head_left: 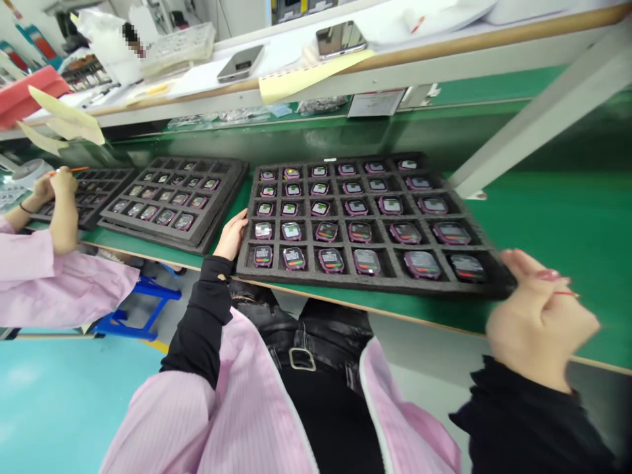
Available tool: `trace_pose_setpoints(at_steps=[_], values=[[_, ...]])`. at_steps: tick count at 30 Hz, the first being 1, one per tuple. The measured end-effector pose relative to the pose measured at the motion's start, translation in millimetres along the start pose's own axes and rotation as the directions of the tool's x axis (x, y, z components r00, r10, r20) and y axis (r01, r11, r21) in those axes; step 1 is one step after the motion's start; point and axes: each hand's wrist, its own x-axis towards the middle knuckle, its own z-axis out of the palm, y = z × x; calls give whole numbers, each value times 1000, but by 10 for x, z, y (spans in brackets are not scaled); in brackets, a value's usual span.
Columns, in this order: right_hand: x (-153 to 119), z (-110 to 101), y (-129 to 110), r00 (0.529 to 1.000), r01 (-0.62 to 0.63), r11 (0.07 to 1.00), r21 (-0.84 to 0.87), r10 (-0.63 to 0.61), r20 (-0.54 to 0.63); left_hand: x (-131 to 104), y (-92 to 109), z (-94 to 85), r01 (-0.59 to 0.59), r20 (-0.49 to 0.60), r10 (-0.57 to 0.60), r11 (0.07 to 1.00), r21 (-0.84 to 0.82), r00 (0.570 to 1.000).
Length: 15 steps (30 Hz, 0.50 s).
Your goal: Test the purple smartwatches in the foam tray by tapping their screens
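Observation:
A black foam tray [390,255] lies in front of me on the green bench. Smartwatches with purple cases [326,231] fill its compartments, several with lit screens. My left hand [231,236] grips the tray's left edge, its fingers partly hidden behind the foam. At the near right corner, my right hand [540,316] has its fingertips against the edge and its other fingers curled in. A thin red line shows by that hand's fingers, too blurred to name.
Left of my tray lies a stack of foam trays [200,230] with more watches. A co-worker's hands [62,187] are over another tray at far left. Two phones [340,39] rest on the shelf above. A slanted white post [538,108] stands at right.

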Motion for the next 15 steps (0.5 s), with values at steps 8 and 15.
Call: trace_pose_setpoints(at_steps=[8,15], values=[[-133,90,325,994,-93,988,-123,86,-61,33,18,-26,5,13,-4,1000,-22,1000],[-130,139,396,992,-122,980,-157,117,-42,21,18,-24,-13,51,14,1000,-12,999]])
